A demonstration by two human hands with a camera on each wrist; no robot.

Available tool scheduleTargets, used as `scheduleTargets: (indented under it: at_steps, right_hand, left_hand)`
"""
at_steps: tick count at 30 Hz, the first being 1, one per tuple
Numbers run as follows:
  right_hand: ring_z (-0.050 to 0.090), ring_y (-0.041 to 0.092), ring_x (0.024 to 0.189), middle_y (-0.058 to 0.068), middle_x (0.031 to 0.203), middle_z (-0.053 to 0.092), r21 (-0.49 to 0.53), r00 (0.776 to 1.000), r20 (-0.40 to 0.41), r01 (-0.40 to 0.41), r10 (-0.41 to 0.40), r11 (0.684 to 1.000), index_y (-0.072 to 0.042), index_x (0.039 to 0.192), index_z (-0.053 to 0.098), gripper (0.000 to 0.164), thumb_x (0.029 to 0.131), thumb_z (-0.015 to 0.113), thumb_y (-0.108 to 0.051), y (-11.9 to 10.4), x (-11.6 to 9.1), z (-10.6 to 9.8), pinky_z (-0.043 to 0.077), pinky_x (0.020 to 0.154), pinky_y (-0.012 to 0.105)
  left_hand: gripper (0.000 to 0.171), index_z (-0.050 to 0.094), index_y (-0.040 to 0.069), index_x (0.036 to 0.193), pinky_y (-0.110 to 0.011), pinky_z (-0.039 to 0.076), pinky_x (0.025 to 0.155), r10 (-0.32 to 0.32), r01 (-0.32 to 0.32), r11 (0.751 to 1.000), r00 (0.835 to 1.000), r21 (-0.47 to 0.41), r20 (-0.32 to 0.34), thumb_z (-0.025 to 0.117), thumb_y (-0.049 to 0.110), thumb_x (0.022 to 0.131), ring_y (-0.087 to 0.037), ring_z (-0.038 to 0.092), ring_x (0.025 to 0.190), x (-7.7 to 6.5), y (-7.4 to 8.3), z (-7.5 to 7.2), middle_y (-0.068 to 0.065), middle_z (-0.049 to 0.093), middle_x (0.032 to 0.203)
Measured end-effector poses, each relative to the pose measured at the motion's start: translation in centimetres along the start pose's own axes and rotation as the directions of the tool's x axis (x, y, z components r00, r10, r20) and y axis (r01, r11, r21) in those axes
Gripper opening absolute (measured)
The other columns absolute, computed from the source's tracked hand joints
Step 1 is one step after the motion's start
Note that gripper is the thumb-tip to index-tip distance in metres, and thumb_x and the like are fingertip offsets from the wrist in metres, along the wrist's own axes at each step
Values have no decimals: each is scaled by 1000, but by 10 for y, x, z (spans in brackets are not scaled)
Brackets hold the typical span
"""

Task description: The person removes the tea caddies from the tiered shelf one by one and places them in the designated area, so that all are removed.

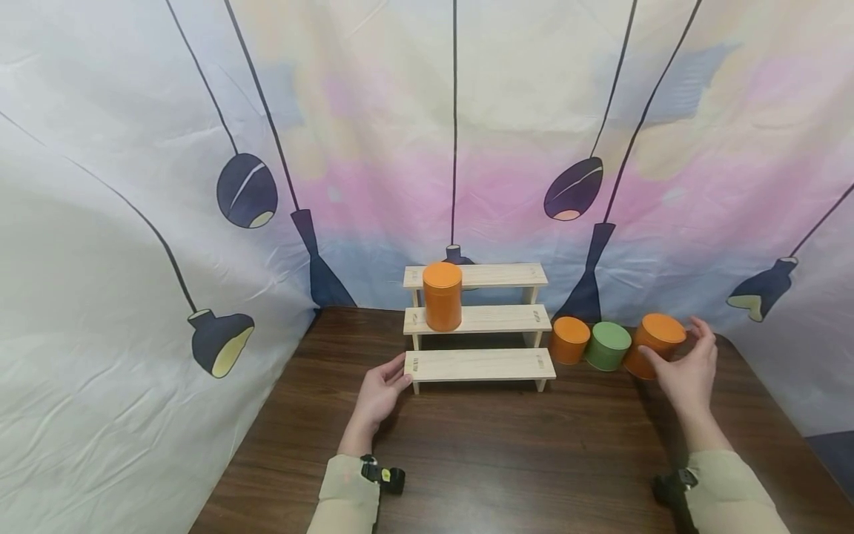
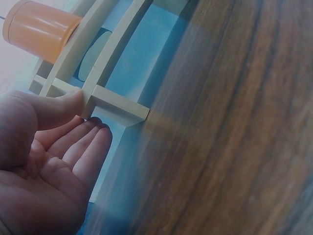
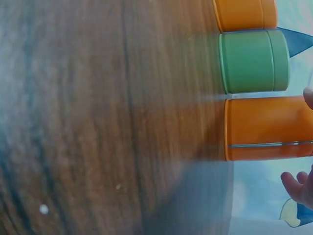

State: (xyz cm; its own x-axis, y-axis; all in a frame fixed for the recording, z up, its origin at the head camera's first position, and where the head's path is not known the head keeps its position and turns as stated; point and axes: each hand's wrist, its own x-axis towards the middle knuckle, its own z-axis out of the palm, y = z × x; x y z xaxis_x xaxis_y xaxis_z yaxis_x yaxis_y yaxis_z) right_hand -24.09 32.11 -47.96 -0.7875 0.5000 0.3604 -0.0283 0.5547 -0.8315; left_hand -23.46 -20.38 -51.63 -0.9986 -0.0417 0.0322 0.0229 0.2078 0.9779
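A three-step pale wooden display stand [image 1: 480, 365] stands on the table, and my left hand [image 1: 379, 393] pinches the left end of its lowest step. In the left wrist view the thumb [image 2: 73, 104] lies at the step's edge, with the fingers below. One tall orange tin [image 1: 443, 300] stands upright on the middle step, toward its left end. At the right, my right hand [image 1: 690, 374] is spread around another tall orange tin [image 1: 657, 343] on the table. Its thumb overlaps the tin's side, while the fingertips [image 3: 292, 185] show a gap from it in the right wrist view.
Between the stand and the right-hand tin are a short orange tin [image 1: 569, 341] and a short green tin [image 1: 608, 347], in a row. A cloth backdrop [image 1: 414, 148] printed with hanging lamps rises behind the dark wooden table [image 1: 494, 460].
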Motion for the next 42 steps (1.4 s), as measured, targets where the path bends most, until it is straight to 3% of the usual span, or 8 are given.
scheduleTargets:
  at_steps: [6,14,21,26,29,34,36,42]
  right_hand:
    - [32,47,150,28,160,34,15,1000,-20,7,-7,1000,-12,169,22,102,89,86,-12,-7,-3,-1,27,125,63]
    - [16,43,158,27,165,32,46,992,-100,86,-81,995,-3,164,37,93,87,87,-10,-27,-14,7,17,129,61]
    - [26,40,153,21,167,33,168,992,-78,110,-98,980,-8,163,42,86,90,86,-13,-54,-31,33,26,125,61]
    - [39,46,146,24,162,40,215,980,-35,200,-197,956,-3,159,47,81,88,87,-9,-67,-45,67,36,118,65]
    - [45,45,142,23,158,47,243,951,-8,300,-308,922,-1,155,51,79,86,89,-6,-75,-54,93,40,116,64]
    - [48,43,140,23,151,54,273,856,79,474,-511,837,2,152,54,80,83,93,-6,-96,-72,134,40,114,60]
    - [51,42,138,23,150,54,306,831,107,495,-545,814,1,152,54,79,84,92,-7,-106,-78,148,45,111,58]
    - [56,36,137,19,151,54,418,800,202,452,-566,788,-9,158,51,80,89,90,-12,-135,-84,181,57,104,51]
  left_hand:
    - [48,58,-2,151,-43,51,112,-1,1,1000,1000,4,-2,67,2,104,-35,57,141,1,-1,1,-21,57,154]
    - [49,57,-2,151,-43,50,112,-4,4,1000,1000,3,-4,68,3,104,-34,56,141,2,-3,0,-20,57,154]
    - [49,57,-2,152,-42,51,112,-1,1,1000,1000,2,1,67,3,104,-35,56,142,3,-4,-1,-21,56,155]
    - [49,58,-1,152,-42,51,111,-11,11,1000,1000,14,-2,68,4,104,-34,57,141,4,-5,0,-20,56,155]
    - [49,58,0,152,-43,51,112,-13,13,1000,1000,19,-1,68,5,104,-34,57,141,4,-5,0,-20,56,155]
    - [49,58,0,152,-43,50,112,-11,12,1000,1000,12,-7,68,5,104,-34,57,140,5,-5,-1,-20,57,154]
    - [49,58,-1,151,-43,51,112,-12,12,1000,1000,10,-7,68,5,104,-34,58,140,5,-4,-1,-20,57,154]
    - [49,58,1,152,-42,50,112,-24,24,1000,1000,12,-1,69,5,104,-33,57,141,4,-4,0,-19,57,155]
